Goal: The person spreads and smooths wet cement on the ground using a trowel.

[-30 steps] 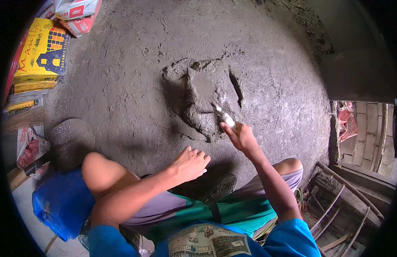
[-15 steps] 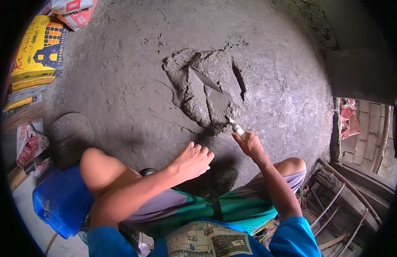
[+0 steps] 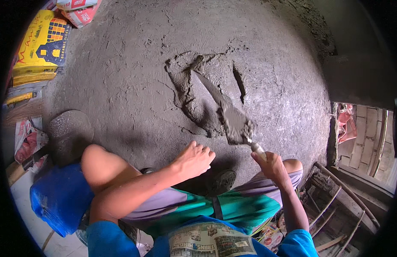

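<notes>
My right hand (image 3: 273, 165) is wrapped round the pale handle of a trowel (image 3: 237, 124). Wet grey mortar covers the trowel's blade and looks smeared by motion. The blade is over the near right side of a spread heap of wet mortar (image 3: 207, 70), which has a slanting groove and a dark slit in it. My left hand (image 3: 193, 162) hangs over my lap, nearer to me than the heap, its fingers curled in and touching no mortar. Nothing shows in it, though its palm is hidden.
Grey concrete floor (image 3: 125, 77) surrounds the heap. At the left stand yellow boxes (image 3: 40, 38), a mortar-smeared round pan or shovel blade (image 3: 70, 132) and a blue container (image 3: 63, 199). Bags (image 3: 80, 13) lie far left. On the right are thin wooden poles (image 3: 348, 195) beside a low opening.
The trowel has come back toward me and slightly right, dragging mortar on its blade. A smooth, wider hollow shows where it passed. My left hand has hardly moved.
</notes>
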Motion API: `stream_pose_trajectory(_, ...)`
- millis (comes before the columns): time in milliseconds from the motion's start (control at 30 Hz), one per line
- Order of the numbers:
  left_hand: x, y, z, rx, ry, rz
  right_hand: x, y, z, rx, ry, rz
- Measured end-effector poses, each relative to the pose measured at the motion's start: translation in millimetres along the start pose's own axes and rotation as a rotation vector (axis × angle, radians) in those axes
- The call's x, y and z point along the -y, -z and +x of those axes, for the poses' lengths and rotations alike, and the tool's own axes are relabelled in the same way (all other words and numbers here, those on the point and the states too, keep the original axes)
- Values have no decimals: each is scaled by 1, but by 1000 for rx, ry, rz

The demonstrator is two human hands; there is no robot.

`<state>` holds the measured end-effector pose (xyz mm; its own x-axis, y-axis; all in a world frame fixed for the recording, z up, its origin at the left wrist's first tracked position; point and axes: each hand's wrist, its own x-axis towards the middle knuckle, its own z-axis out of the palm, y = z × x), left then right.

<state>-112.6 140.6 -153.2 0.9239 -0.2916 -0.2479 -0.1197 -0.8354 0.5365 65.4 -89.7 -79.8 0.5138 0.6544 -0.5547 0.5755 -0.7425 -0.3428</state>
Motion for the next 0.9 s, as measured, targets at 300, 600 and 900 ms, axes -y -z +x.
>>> stream_pose_trajectory(300, -10, -1, -8, 15, 0, 15, 63, -31, 152, -228, 57, 213)
stream_pose_trajectory(600, -5, 12, -25, -41, 50, -33, -18, -81, 119, -79, -149, 167)
stream_pose_trajectory(900, 6, 13, -23, -72, 72, -53, -79, -73, 27, 90, -162, -63)
